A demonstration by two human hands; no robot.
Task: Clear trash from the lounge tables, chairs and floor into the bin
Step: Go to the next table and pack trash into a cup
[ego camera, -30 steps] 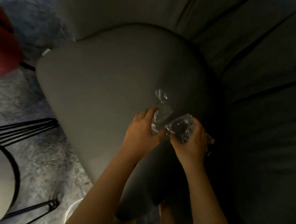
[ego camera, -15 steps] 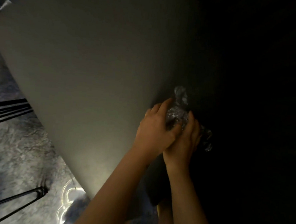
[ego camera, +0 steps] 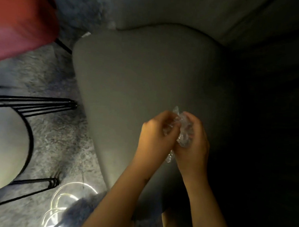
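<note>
Head cam only: looks steeply down, close over grey seat (ego camera: 147,77).

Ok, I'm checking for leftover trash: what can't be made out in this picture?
Head view throughout.
The clear plastic wrapper is mostly covered by the left hand and right hand; any print is unreadable.
The sofa's right side is too dark to tell whether trash lies there.
The glassy rings are blurred and cut by the bottom edge; what they are is unclear.
The bin is not in view.
</note>
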